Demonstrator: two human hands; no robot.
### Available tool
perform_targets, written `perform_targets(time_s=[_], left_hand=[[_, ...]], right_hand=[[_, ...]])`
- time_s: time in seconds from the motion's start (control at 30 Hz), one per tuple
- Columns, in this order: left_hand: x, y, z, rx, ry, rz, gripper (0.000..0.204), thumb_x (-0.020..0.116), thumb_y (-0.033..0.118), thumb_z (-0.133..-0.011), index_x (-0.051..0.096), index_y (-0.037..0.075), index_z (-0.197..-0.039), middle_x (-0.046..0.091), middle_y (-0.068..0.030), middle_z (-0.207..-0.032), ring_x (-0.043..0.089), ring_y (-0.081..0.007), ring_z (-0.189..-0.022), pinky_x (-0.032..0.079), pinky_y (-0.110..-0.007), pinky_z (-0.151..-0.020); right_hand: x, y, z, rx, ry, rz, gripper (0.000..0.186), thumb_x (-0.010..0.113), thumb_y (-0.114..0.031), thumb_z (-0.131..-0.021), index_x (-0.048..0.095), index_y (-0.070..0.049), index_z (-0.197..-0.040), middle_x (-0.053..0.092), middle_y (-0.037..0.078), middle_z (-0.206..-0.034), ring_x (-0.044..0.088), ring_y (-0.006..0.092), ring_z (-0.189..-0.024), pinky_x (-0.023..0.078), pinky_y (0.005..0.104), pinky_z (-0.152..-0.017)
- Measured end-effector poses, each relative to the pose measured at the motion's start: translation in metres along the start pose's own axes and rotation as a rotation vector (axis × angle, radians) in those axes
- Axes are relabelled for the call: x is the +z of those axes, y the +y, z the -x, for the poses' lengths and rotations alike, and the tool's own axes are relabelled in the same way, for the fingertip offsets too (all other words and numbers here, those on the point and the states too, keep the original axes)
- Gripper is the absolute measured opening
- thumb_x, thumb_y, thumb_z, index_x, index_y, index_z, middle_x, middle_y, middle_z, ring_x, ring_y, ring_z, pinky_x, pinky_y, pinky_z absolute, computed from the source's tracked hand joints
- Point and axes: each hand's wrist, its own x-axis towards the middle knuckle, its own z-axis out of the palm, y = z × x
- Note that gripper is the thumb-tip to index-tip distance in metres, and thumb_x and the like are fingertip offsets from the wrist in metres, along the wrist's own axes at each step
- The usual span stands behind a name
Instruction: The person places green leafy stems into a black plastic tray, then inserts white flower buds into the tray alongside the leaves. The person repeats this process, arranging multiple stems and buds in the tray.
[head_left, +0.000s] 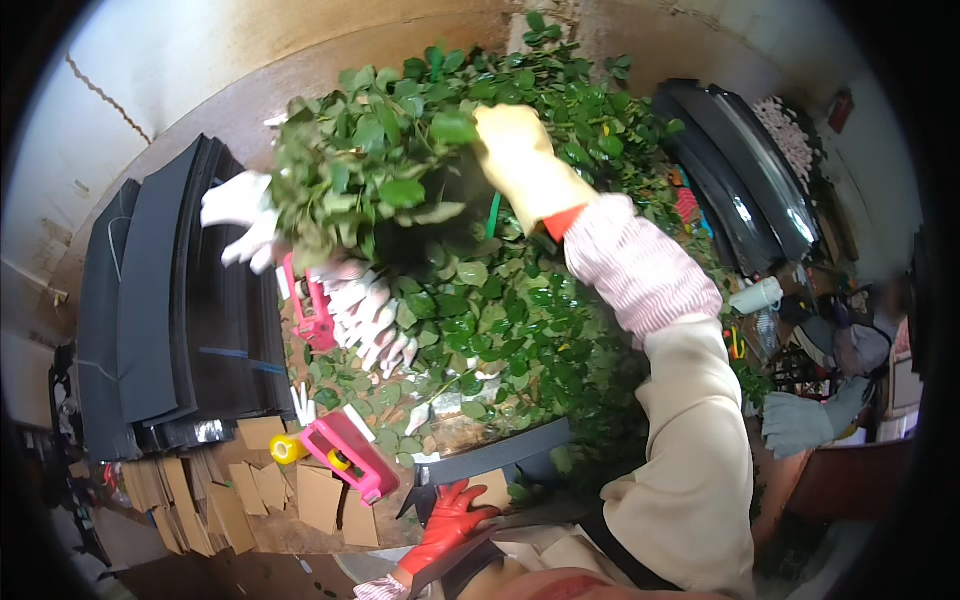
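My right hand (515, 155), in a yellow glove with a red edge at the wrist, is closed around the stems of a leafy bunch of roses (350, 190), partly blurred by motion. White heads stick out at the bunch's left end. Near the lower edge my left hand (452, 518), in a red glove, lies with fingers spread on a small brown cardboard piece (490, 490) and a dark sheet (505, 452). Below the bunch, several pale pink-white flower heads (365, 315) lie in a row. Green leafy stems (510, 310) cover the bench around and beyond my right hand.
Pink tape dispensers (345, 455) stand left of the stems, one with yellow tape. Dark sheets (160, 290) are stacked at the left, above brown cardboard pieces (265, 490). More dark sheets (735, 170) lie at the far right. A grey-white glove (815, 415) is at the right.
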Motion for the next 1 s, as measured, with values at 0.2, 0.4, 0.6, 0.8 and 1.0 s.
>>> perform_targets(time_s=[0.2,0.4,0.6,0.8,1.0], left_hand=[[-0.015,0.008,0.0,-0.01,0.006,0.019,0.034,0.086,0.031,-0.079,0.079,0.026,-0.112,0.06,-0.0109,-0.142,0.043,-0.0463,-0.143,0.03,-0.062,-0.119],[-0.027,0.015,0.0,-0.004,0.025,0.083,0.037,0.088,0.027,-0.079,0.078,0.022,-0.114,0.059,-0.0105,-0.143,0.043,-0.0457,-0.142,0.032,-0.063,-0.117],[-0.041,0.024,-0.017,0.077,0.019,0.042,0.036,0.086,0.027,-0.082,0.076,0.021,-0.116,0.059,-0.0136,-0.142,0.042,-0.0472,-0.143,0.035,-0.061,-0.115],[-0.031,0.026,-0.007,0.015,0.028,0.079,0.033,0.085,0.027,-0.081,0.077,0.023,-0.113,0.059,-0.0142,-0.142,0.042,-0.0489,-0.142,0.034,-0.067,-0.114],[-0.036,0.02,-0.019,0.097,-0.008,0.023,0.035,0.086,0.027,-0.08,0.078,0.023,-0.114,0.059,-0.0148,-0.142,0.042,-0.0484,-0.141,0.04,-0.059,-0.113]], right_hand=[[-0.033,-0.042,0.098,-0.151,0.268,-0.039,0.025,0.057,-0.025,-0.097,0.07,-0.015,-0.115,0.073,0.004,-0.091,0.073,0.0225,-0.084,0.053,0.0435,-0.074],[-0.061,-0.043,0.093,-0.116,0.467,0.024,0.023,0.061,-0.022,-0.093,0.064,-0.013,-0.115,0.068,0.002,-0.09,0.069,0.0203,-0.079,0.053,0.039,-0.064],[0.056,-0.021,0.174,-0.03,0.04,0.128,0.053,0.061,-0.02,-0.092,0.057,-0.018,-0.145,0.057,0.018,-0.148,0.053,0.0342,-0.139,0.038,0.0566,-0.114],[0.038,-0.022,0.222,-0.004,-0.08,-0.141,0.069,0.061,-0.022,-0.093,0.042,-0.018,-0.159,0.038,0.019,-0.165,0.036,0.0366,-0.153,0.023,0.0543,-0.127],[0.126,0.017,0.151,-0.118,-0.093,0.34,0.058,0.042,-0.021,-0.105,0.036,-0.027,-0.162,0.029,0.012,-0.171,0.027,0.0323,-0.158,0.017,0.0518,-0.129]])
